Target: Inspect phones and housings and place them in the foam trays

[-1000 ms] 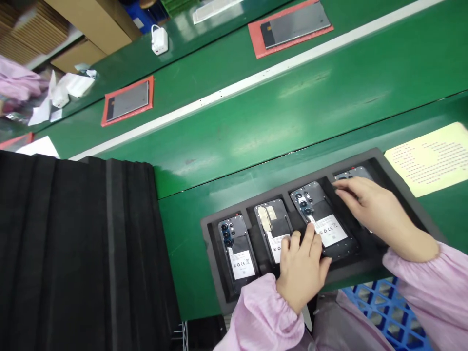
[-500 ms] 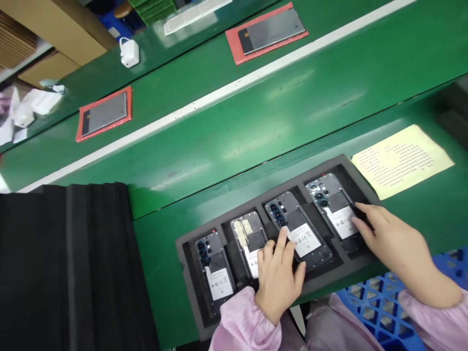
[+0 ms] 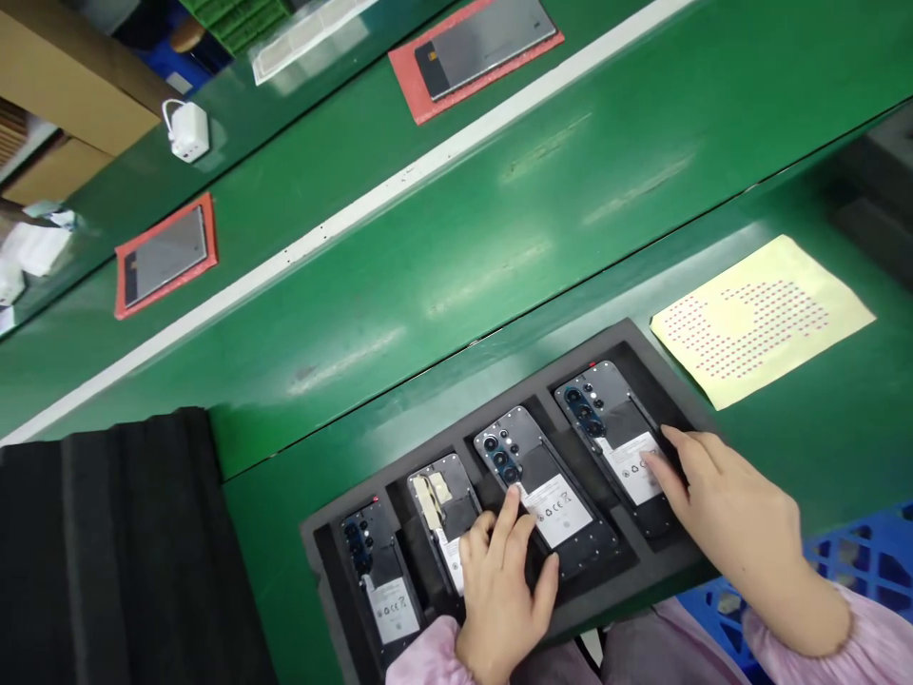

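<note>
A dark foam tray [image 3: 446, 445] lies on the green bench, with several phones without back covers set in its slots. Over the middle of the tray, my left hand [image 3: 503, 580] has its fingers spread. Its index fingertip rests by the cameras and white label of one phone [image 3: 563, 514], and its other fingers lie over the phone with yellowish tape [image 3: 446, 485]. My right hand [image 3: 742, 518] is open at the edge of the rightmost phone [image 3: 617, 423], its thumb over the label. The leftmost phone [image 3: 392, 599] is untouched.
A yellow sheet with rows of red dots [image 3: 763, 319] lies right of the tray. Black sheeting [image 3: 128, 552] is at left. Red pads [image 3: 410, 81] carry display panels across the bench. A white charger [image 3: 189, 131] stands far back. A blue crate [image 3: 870, 561] sits lower right.
The view has shifted, so the tray and both hands appear lower and further left. Both hands stay over the same phones, with the right thumb slightly further onto the label.
</note>
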Available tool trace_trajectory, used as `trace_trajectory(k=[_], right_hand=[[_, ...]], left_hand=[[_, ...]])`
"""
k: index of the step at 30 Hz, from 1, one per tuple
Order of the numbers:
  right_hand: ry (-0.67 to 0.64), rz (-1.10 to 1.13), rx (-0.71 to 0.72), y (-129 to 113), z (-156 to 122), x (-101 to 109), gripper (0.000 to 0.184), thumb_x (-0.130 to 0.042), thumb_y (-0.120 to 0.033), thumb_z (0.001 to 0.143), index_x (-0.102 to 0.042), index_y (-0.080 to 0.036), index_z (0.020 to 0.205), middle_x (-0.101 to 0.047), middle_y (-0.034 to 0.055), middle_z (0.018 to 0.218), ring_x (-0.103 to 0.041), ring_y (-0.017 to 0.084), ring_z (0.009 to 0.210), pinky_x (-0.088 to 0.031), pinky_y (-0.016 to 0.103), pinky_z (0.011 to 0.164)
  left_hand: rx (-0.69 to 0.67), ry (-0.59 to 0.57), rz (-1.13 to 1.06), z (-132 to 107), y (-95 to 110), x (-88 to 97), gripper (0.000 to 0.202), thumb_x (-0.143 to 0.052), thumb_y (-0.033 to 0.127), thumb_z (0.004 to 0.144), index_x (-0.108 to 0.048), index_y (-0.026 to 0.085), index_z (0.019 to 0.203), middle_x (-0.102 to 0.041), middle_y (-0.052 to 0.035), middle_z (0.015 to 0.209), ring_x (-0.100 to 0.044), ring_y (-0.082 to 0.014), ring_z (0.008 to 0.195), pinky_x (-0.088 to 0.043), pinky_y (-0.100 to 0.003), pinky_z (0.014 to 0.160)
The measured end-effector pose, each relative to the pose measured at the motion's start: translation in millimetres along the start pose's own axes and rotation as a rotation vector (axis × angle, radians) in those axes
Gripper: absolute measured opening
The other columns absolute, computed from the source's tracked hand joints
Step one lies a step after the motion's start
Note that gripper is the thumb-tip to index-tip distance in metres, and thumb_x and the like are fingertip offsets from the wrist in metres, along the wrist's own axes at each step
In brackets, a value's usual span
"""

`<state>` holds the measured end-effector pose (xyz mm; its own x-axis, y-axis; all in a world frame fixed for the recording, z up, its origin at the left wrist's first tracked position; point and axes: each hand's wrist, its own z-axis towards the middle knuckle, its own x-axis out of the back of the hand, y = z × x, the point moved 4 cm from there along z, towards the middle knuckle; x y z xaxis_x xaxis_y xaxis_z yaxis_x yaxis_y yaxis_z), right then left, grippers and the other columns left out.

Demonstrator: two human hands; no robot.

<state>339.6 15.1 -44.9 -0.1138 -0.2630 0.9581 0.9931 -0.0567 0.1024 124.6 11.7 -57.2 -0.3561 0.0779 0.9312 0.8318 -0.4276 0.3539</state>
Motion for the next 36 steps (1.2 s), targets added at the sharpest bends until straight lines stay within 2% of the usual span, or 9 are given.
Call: trace_trajectory(k=[9,14,16,18,21,24,28,32,36], right_hand=[[-0.026,0.02,-0.08,-1.9,1.1,-1.2,0.047,-0.045,-0.052,0.091,-0.06,-0.007,0.093,-0.064,0.0066,0.069,-0.059,0.015,0.057,-0.031,0.026,0.043],[0.042,0.014,-0.082,-3.3,4.9,-0.5,0.051,-0.042,-0.053,0.091,-0.061,-0.005,0.09,-0.061,0.0068,0.062,-0.059,0.016,0.054,-0.032,0.024,0.041],[0.002,0.107,-0.104,2.4,6.1,1.2,0.053,-0.033,-0.053,0.094,-0.062,-0.01,0.082,-0.06,0.0061,0.058,-0.059,0.018,0.051,-0.032,0.025,0.038],[-0.126,0.325,-0.198,12.1,7.9,4.1,0.055,-0.028,-0.058,0.091,-0.059,-0.017,0.073,-0.061,0.0057,0.059,-0.058,0.019,0.047,-0.034,0.026,0.037],[-0.339,0.666,-0.454,22.2,10.2,13.0,0.049,-0.038,-0.069,0.073,-0.054,-0.023,0.068,-0.064,0.0053,0.059,-0.057,0.023,0.044,-0.038,0.031,0.039],[-0.471,0.887,-0.642,11.2,11.3,21.8,0.044,-0.044,-0.065,0.059,-0.052,-0.024,0.076,-0.067,0.0056,0.065,-0.063,0.028,0.058,-0.047,0.036,0.051],[-0.648,0.904,-0.546,-32.7,11.3,17.6,0.044,-0.041,-0.06,0.056,-0.05,-0.024,0.079,-0.069,0.0095,0.08,-0.064,0.032,0.08,-0.049,0.044,0.072],[-0.633,0.734,-0.481,-61.5,12.7,8.3,0.036,-0.042,-0.053,0.059,-0.048,-0.022,0.076,-0.064,0.0199,0.09,-0.055,0.042,0.101,-0.044,0.052,0.079],[-0.661,0.696,-0.467,-72.9,21.1,0.2,0.034,-0.046,-0.05,0.062,-0.049,-0.02,0.079,-0.064,0.0197,0.093,-0.06,0.038,0.093,-0.046,0.049,0.077]], left_hand=[[-0.015,-0.048,0.0,-1.4,-4.5,-0.3,0.018,-0.053,0.026,0.078,-0.06,0.021,0.094,-0.065,-0.0067,0.116,-0.054,-0.022,0.085,-0.044,-0.033,0.074],[0.062,-0.074,-0.083,-3.5,-4.8,-4.2,0.026,-0.056,0.025,0.074,-0.062,0.021,0.098,-0.063,-0.0097,0.12,-0.056,-0.0247,0.089,-0.046,-0.04,0.079],[0.095,-0.12,-0.187,-5.6,-5.4,-3.5,0.027,-0.056,0.023,0.072,-0.062,0.021,0.099,-0.062,-0.0112,0.121,-0.057,-0.0257,0.093,-0.047,-0.043,0.081],[0.152,-0.114,-0.312,-11.7,-13.1,3.2,0.023,-0.052,0.022,0.075,-0.062,0.021,0.096,-0.061,-0.0116,0.121,-0.057,-0.0252,0.1,-0.048,-0.044,0.084],[0.433,0.063,-0.291,-34.8,-47.1,26.0,0.018,-0.043,0.021,0.081,-0.06,0.019,0.086,-0.066,-0.0112,0.106,-0.059,-0.0218,0.1,-0.05,-0.041,0.086],[0.74,0.171,-0.123,-68.2,-82.9,48.3,0.017,-0.043,0.022,0.081,-0.059,0.016,0.084,-0.064,-0.0116,0.09,-0.061,-0.0239,0.091,-0.05,-0.042,0.082],[0.914,0.142,-0.065,-84.2,-99.6,55.9,0.028,-0.053,0.021,0.076,-0.058,0.007,0.101,-0.062,-0.0187,0.102,-0.059,-0.0296,0.1,-0.045,-0.046,0.088],[1.08,0.096,-0.11,-68.4,-104.5,52.2,0.039,-0.056,0.021,0.077,-0.054,0.002,0.111,-0.061,-0.0241,0.106,-0.057,-0.0322,0.105,-0.041,-0.042,0.091],[1.226,0.069,-0.251,-57.7,-118.5,54.7,0.023,-0.056,0.027,0.083,-0.06,0.009,0.098,-0.064,-0.0151,0.099,-0.058,-0.0264,0.101,-0.041,-0.041,0.09]])
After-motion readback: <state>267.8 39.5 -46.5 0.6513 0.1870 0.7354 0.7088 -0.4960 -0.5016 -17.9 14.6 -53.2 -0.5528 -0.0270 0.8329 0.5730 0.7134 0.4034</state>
